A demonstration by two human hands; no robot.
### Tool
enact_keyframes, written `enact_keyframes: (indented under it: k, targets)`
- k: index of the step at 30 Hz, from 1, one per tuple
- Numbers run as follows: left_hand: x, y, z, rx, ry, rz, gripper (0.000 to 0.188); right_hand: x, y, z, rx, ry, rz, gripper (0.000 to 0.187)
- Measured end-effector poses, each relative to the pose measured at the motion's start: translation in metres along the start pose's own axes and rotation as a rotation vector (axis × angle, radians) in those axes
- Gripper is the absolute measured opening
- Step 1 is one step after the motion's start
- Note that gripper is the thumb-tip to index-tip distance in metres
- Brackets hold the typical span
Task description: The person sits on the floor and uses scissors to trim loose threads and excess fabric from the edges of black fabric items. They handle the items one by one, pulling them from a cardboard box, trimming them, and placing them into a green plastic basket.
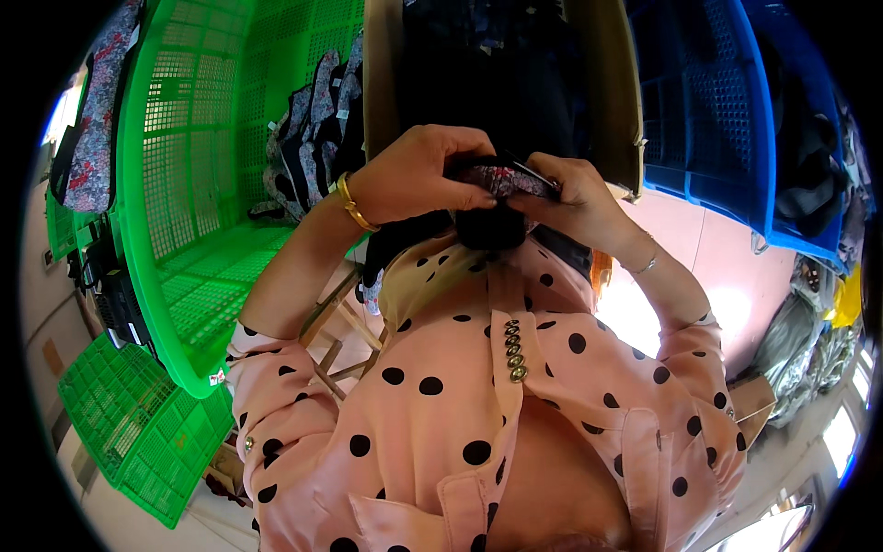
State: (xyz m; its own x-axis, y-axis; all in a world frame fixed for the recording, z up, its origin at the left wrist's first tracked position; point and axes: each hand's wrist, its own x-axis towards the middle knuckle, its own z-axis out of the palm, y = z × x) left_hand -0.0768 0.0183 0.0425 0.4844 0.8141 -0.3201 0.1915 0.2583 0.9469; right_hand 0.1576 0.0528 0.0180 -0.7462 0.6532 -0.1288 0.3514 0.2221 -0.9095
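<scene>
In front of my chest, both hands work on one small folded fabric piece (495,178), black with a grey and red floral print. My left hand (418,175) pinches its left end between thumb and fingers. At its right end, my right hand (581,201) is closed on the cloth. A thin, shiny, straight edge (533,173) shows beside the right fingers; I cannot make out what it is. Below the fingers hangs a black part (489,230), seemingly of the same piece.
An open cardboard box (609,87) holding dark cloth stands just beyond my hands. To the left is a large green crate (175,184) with floral-and-black pieces (317,120) inside. A blue crate (708,110) stands on the right. Another green crate (138,423) sits lower left.
</scene>
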Motion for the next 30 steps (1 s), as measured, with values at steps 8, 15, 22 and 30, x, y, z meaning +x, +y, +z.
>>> enact_keyframes:
  k: [8, 15, 22, 30]
  targets:
    - [0.036, -0.020, 0.015, 0.774, 0.634, 0.454, 0.030, -0.003, -0.014, 0.000, -0.455, 0.283, -0.197, 0.026]
    - [0.039, -0.042, 0.018, 0.537, 0.405, 0.462, 0.032, -0.019, 0.015, -0.010, -0.670, 0.277, -0.116, 0.028]
    - [0.045, -0.049, 0.015, 0.776, 0.519, 0.487, 0.025, -0.009, 0.058, 0.019, -0.668, 0.665, -0.048, 0.038]
    - [0.046, -0.079, 0.013, 0.890, 0.628, 0.421, 0.033, -0.037, 0.063, 0.012, 0.231, 0.549, 0.218, 0.038]
